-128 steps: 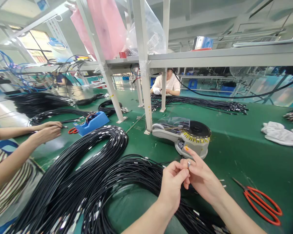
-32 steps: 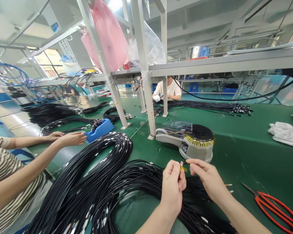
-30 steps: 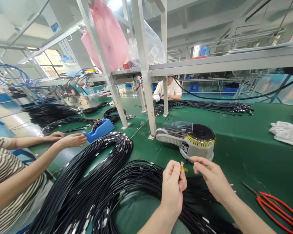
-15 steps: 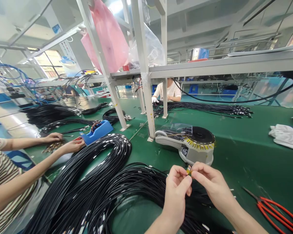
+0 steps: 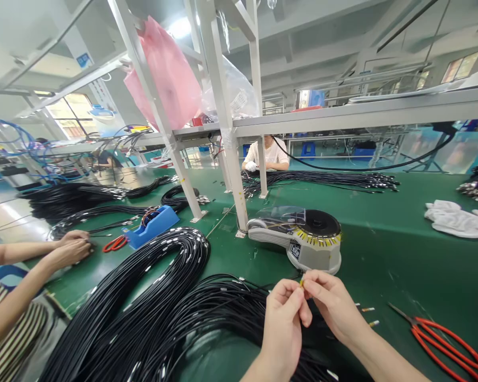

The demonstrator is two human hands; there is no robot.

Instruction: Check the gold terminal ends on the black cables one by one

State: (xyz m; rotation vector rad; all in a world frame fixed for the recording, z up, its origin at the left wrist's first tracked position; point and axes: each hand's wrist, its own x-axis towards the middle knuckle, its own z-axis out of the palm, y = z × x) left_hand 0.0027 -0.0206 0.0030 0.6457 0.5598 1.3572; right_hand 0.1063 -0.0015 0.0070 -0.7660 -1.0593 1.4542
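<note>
My left hand (image 5: 284, 318) is closed, thumb and fingers pinching a thin cable end whose tip is mostly hidden by the fingers. A small piece of yellow tape (image 5: 301, 283) shows at that tip. My right hand (image 5: 334, 302) meets it from the other side, thumb and forefinger pressed on the yellow tape. Just beyond my hands stands a grey tape dispenser (image 5: 316, 252) with a black disc and yellow strips around its edge. Long black cables (image 5: 219, 302) lie in a curved bundle under and left of my hands.
Red-handled scissors (image 5: 446, 339) lie at the right, white gloves (image 5: 458, 218) behind them. Another black cable bundle (image 5: 175, 249) curves at the left, near a blue tape holder (image 5: 153, 227). A co-worker's hands (image 5: 69, 249) are at the left edge. Shelf posts (image 5: 229, 159) stand ahead.
My view has turned slightly right. Both my hands stay pinched together, and the metal tip seen before is now covered. The co-worker's hand has left the blue holder, leaving red scissors beside it.
</note>
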